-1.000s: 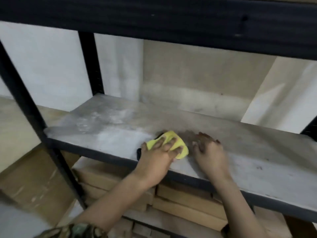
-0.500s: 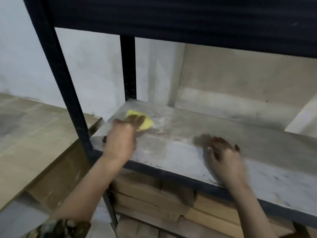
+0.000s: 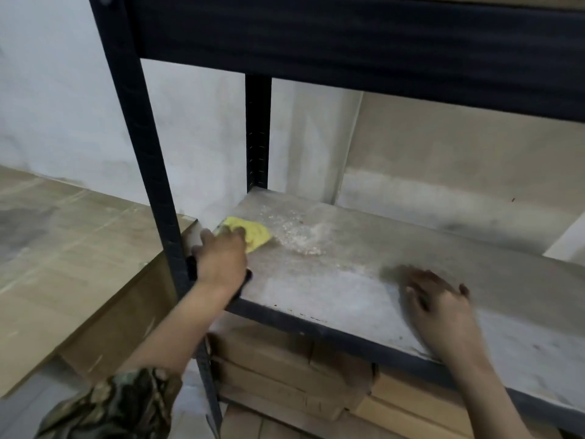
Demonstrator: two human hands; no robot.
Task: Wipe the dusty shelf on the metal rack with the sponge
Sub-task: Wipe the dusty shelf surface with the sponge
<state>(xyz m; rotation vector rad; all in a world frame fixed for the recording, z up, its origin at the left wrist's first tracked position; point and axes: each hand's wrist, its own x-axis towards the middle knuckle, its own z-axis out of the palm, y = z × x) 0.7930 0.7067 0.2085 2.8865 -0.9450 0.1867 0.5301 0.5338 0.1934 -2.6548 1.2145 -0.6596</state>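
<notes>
My left hand presses a yellow sponge onto the grey shelf of the black metal rack, at the shelf's far left end. Its fingers lie over the sponge's near half. A patch of pale dust and crumbs lies just right of the sponge. My right hand rests flat on the shelf further right, near the front edge, fingers spread and holding nothing.
The rack's black front post stands just left of my left hand, and a rear post rises behind the sponge. An upper shelf beam hangs overhead. Stacked cardboard boxes sit below; flattened cardboard lies left.
My left hand has carried the sponge from the shelf's middle to its far left end. My right hand has stayed flat on the shelf. The view has shifted left.
</notes>
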